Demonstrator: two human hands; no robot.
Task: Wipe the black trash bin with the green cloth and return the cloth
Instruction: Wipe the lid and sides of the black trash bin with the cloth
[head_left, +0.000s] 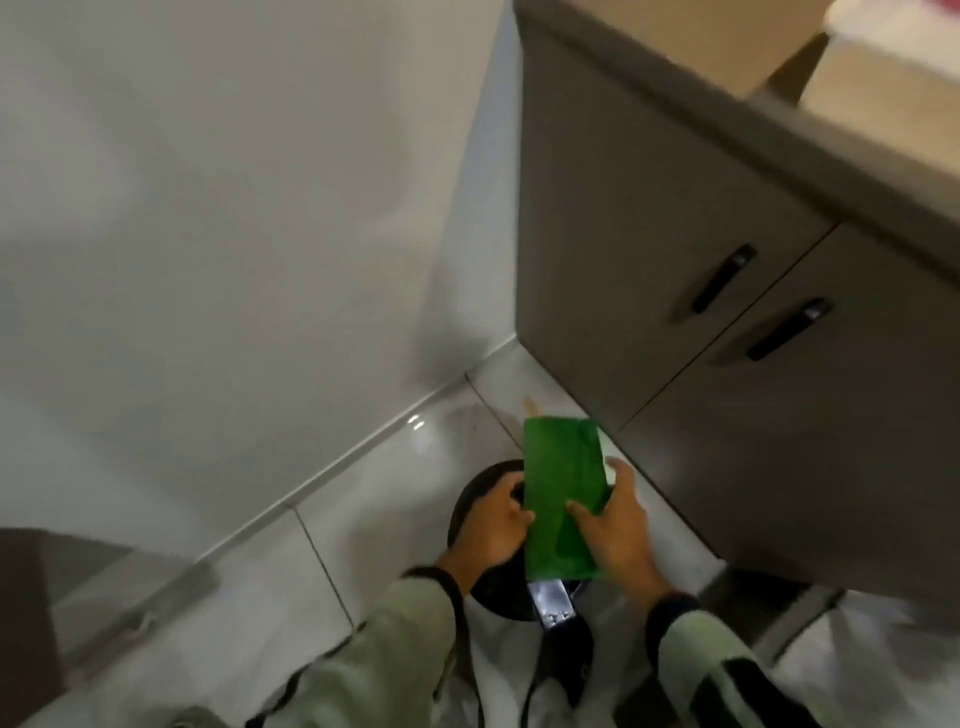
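The round black trash bin (480, 486) stands on the floor in the corner between the wall and a cabinet, seen from above and mostly covered by my hands. The green cloth (558, 486), folded flat into a long rectangle, lies over the bin's top. My right hand (618, 527) presses on the cloth's right edge, thumb on top and fingers around the side. My left hand (493, 527) grips the bin's left rim, touching the cloth's left edge. A shiny metal pedal (550, 603) sticks out at the bin's near side.
A grey-brown cabinet (675, 260) with two black handles (724, 278) stands close on the right, under a countertop. A white wall (234, 208) rises on the left. The floor is glossy pale tile (384, 499). My shoe (569, 660) is just below the bin.
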